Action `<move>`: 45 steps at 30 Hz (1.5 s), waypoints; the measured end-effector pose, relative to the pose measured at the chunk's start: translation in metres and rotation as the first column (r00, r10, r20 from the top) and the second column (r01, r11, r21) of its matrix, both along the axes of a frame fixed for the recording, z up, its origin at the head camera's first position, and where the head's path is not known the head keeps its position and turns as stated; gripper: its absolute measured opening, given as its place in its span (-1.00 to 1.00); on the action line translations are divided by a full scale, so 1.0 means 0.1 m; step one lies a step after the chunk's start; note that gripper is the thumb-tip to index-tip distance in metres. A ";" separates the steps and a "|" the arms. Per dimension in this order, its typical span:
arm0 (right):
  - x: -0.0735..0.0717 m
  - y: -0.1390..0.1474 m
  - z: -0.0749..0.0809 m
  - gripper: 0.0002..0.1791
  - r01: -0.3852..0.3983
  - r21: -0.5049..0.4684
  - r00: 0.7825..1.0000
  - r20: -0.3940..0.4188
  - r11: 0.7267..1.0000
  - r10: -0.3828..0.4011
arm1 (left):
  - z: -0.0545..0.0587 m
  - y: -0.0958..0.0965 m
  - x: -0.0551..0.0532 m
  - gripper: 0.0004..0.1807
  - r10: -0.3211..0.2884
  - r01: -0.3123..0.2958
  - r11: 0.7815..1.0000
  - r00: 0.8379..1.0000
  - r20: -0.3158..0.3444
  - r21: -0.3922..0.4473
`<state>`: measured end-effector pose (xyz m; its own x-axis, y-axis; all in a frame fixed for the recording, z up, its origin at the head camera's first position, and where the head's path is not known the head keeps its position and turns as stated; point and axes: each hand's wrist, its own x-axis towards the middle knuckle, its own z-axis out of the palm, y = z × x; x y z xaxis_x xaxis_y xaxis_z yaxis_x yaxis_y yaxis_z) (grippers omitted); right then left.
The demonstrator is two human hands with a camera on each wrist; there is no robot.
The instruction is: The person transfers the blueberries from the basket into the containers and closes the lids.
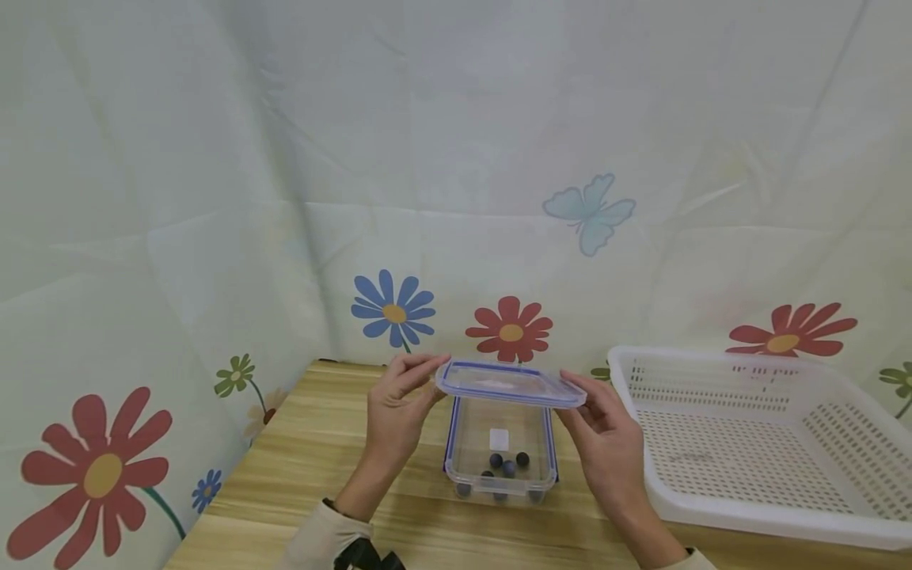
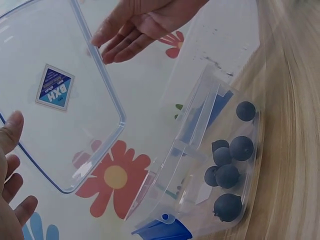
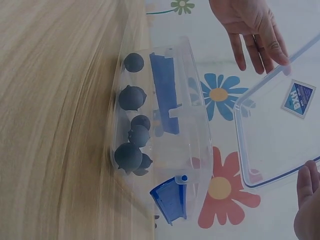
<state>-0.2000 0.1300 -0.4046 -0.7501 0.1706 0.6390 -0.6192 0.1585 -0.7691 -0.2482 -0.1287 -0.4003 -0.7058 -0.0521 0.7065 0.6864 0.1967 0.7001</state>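
My left hand (image 1: 399,408) and right hand (image 1: 606,439) pinch opposite ends of a clear plastic lid (image 1: 509,384) with a blue seal line. The lid is held above a clear food container (image 1: 450,431), apart from it, its far part overlapping the container in the head view. A blue and white label (image 2: 55,86) sits on the lid. Several blueberries (image 2: 227,207) lie on the container's floor. Blue clips hang on the container's sides, one blue clip (image 3: 170,200) folded outward. Both wrist views show fingers and thumbs at the lid's edges.
A white plastic basket (image 1: 777,526) with a perforated floor and walls stands to the right of the container. Everything rests on a wood-grain table (image 1: 299,443). A pale curtain (image 1: 456,142) printed with flowers and a butterfly hangs behind the table and along its left side.
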 end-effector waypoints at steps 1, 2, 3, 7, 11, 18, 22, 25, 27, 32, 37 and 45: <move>0.00 0.00 0.00 -0.54 0.002 -0.006 1.000 -0.002 1.000 -0.002 | 0.00 0.00 0.00 -0.64 -0.002 0.002 1.000 1.000 -0.006 -0.005; 0.00 0.00 0.00 -0.54 0.007 -0.008 1.000 -0.004 1.000 -0.007 | -0.01 0.01 0.00 -0.64 -0.004 0.004 1.000 1.000 -0.009 -0.008; 0.00 0.00 -0.01 -0.55 0.011 -0.012 1.000 -0.005 1.000 -0.011 | -0.01 0.01 0.01 -0.63 -0.007 0.007 1.000 1.000 -0.010 -0.009; 0.00 0.00 -0.01 -0.62 0.045 0.001 0.999 -0.029 0.999 -0.045 | -0.03 0.02 0.02 -0.67 -0.008 0.008 1.000 0.999 -0.033 0.001; -0.01 0.00 -0.01 -0.66 0.071 0.017 0.995 -0.065 0.997 -0.070 | -0.05 0.04 0.01 -0.70 -0.002 0.003 1.000 0.995 -0.100 0.004; 0.00 -0.01 -0.02 -0.59 0.074 0.025 0.996 0.038 0.997 -0.075 | -0.04 0.05 0.03 -0.69 -0.027 0.029 0.999 0.994 -0.108 0.019; -0.03 0.00 -0.04 -0.52 0.073 0.035 0.995 0.064 0.997 -0.075 | -0.04 0.07 0.04 -0.64 -0.034 0.037 0.999 0.996 -0.087 0.032; -0.05 0.00 -0.07 -0.46 0.071 0.048 0.994 0.078 0.996 -0.075 | -0.04 0.07 0.03 -0.61 -0.031 0.035 0.999 0.996 -0.088 0.039; -0.05 0.00 -0.08 -0.41 0.068 0.062 0.993 0.088 0.996 -0.073 | -0.05 0.07 0.03 -0.59 -0.028 0.032 0.999 0.996 -0.090 0.042; -0.05 0.00 -0.09 -0.32 0.063 0.091 0.991 0.114 0.994 -0.074 | -0.05 0.07 0.03 -0.55 -0.025 0.029 0.999 0.996 -0.080 0.039; -0.04 0.01 -0.08 -0.25 0.075 0.118 0.985 0.145 0.990 -0.092 | -0.03 0.08 0.03 -0.50 -0.011 0.014 0.999 0.999 -0.050 0.046; -0.04 0.03 -0.07 -0.31 0.076 0.164 0.986 0.135 0.984 -0.098 | -0.01 0.08 0.03 -0.56 -0.016 0.020 0.998 0.998 -0.066 0.053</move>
